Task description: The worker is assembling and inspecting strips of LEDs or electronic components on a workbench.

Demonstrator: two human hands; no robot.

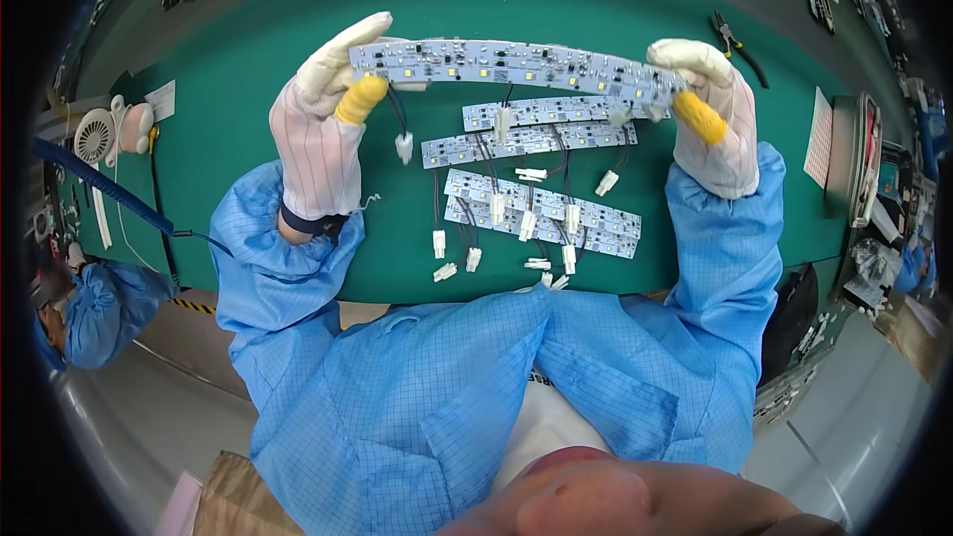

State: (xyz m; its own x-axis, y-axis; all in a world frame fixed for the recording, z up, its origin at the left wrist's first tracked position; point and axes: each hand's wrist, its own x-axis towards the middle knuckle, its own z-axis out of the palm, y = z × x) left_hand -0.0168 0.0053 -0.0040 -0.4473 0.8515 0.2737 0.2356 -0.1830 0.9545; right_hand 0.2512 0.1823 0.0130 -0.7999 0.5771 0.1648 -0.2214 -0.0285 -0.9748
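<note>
Left hand (pixel 331 71) and right hand (pixel 717 94), both pinched nearly closed, hold opposite ends of one circuit board (pixel 516 64).

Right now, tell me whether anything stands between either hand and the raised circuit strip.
Nothing visible does, apart from the white gloves and yellow finger covers: the left hand holds the raised strip at its left end, the right hand at its right end.

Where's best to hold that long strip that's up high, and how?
Probably by both ends of the long strip, coming from left and right as the left hand and right hand do: it's long and narrow, little parts crowd its face, and a white plug dangles below.
</note>
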